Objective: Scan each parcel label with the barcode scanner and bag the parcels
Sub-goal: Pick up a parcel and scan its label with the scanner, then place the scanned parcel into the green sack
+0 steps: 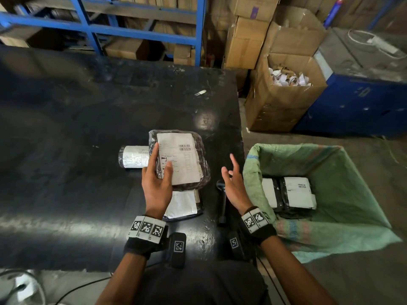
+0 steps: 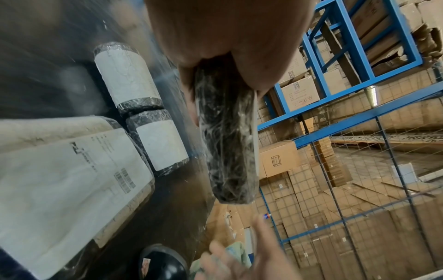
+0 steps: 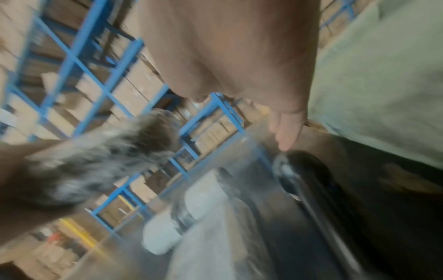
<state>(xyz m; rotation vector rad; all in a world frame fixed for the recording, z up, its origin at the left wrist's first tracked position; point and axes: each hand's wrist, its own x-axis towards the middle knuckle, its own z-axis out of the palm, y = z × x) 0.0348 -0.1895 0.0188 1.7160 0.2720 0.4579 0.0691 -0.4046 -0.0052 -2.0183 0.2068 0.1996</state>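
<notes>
My left hand (image 1: 156,172) holds a black plastic-wrapped parcel (image 1: 182,159) above the black table (image 1: 88,128), thumb on its white barcode label. In the left wrist view that parcel (image 2: 227,144) shows edge-on under my palm. My right hand (image 1: 233,179) hovers open just right of it, fingers spread, holding nothing. Beneath the right hand the black barcode scanner (image 1: 222,201) lies on the table. A second labelled parcel (image 1: 182,203) lies flat under the held one, and a rolled parcel (image 1: 134,159) lies to the left. The green woven bag (image 1: 343,208) stands open at the right with parcels (image 1: 293,194) inside.
An open cardboard box (image 1: 284,93) of paper scraps stands past the table's right edge, beside a blue bin (image 1: 361,102). Blue shelving (image 1: 141,31) with cartons runs behind the table. A small white tag (image 1: 200,92) lies on the far tabletop.
</notes>
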